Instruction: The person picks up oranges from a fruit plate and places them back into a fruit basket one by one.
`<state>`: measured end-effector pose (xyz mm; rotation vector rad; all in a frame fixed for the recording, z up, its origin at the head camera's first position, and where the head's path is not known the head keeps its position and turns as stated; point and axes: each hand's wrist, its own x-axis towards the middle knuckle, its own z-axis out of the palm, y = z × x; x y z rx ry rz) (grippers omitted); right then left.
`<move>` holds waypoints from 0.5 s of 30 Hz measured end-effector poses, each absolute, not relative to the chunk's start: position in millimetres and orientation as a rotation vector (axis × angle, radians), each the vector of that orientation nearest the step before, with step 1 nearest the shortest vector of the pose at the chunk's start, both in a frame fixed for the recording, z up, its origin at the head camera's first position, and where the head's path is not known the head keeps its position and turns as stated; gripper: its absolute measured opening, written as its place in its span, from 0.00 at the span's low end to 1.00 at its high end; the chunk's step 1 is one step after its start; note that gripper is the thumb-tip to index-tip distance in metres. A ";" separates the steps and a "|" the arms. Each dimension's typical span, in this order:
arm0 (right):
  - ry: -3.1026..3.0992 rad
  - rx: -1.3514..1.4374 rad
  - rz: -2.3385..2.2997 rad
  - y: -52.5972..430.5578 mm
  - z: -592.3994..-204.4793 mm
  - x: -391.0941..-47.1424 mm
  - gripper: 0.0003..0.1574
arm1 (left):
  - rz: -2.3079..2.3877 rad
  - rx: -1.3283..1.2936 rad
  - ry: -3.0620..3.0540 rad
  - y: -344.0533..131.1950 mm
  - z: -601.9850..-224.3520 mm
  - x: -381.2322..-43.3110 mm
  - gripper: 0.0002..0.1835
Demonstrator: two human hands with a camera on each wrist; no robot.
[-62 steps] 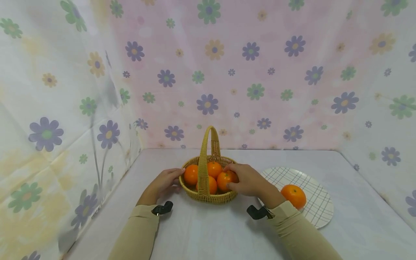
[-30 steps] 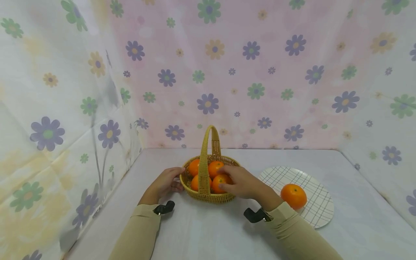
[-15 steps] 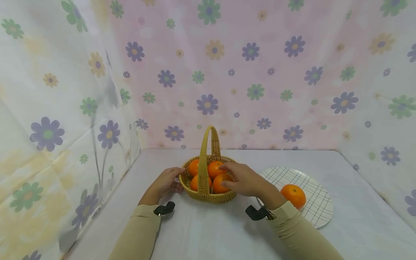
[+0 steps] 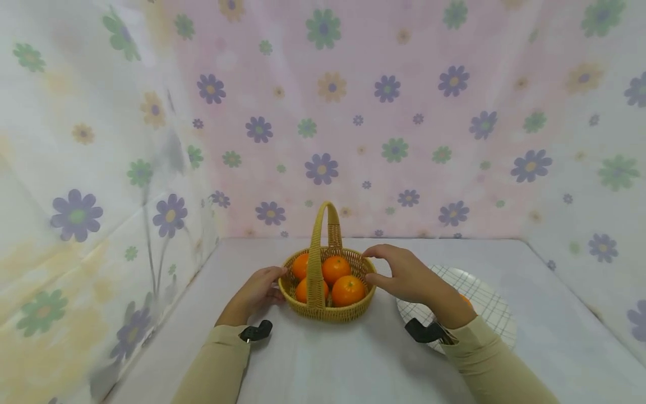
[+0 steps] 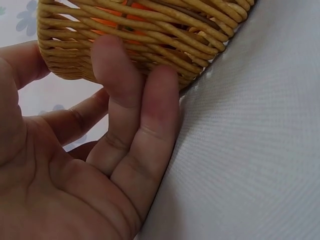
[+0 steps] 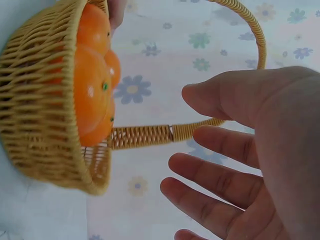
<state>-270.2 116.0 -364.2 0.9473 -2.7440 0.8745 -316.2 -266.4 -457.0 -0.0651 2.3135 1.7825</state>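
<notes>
A yellow wicker basket (image 4: 330, 315) with a tall arched handle stands on the table with several oranges (image 4: 349, 290) inside. My left hand (image 4: 254, 292) holds the basket's left side; in the left wrist view its fingers (image 5: 160, 100) press the outer weave near the table. At the right rim hovers my right hand (image 4: 411, 275), thumb and fingers spread. The right wrist view shows a gap between its fingertips (image 6: 187, 162) and the fruit, with nothing in the hand.
A white oval plate (image 4: 492, 300) with a grid pattern lies on the table at the right. One orange (image 4: 466, 301) on it is mostly hidden behind my right wrist. Flowered cloth (image 4: 353, 185) hangs behind and on both sides.
My right hand has let go of an orange in the basket and drawn back rightward to the rim. The oranges have shifted inside the basket. My left hand has stayed.
</notes>
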 end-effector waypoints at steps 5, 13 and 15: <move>-2.766 0.848 0.825 142.0 -361.4 -265.3 0.34 | 1.792 -0.042 2.330 -263.2 -453.6 -318.5 0.27; -2.816 0.705 1.120 204.8 -373.4 -277.8 0.42 | 1.771 -0.026 2.342 -262.9 -455.6 -319.8 0.25; -2.823 0.691 1.200 219.6 -379.0 -285.1 0.41 | 1.768 -0.039 2.344 -264.9 -458.1 -319.6 0.24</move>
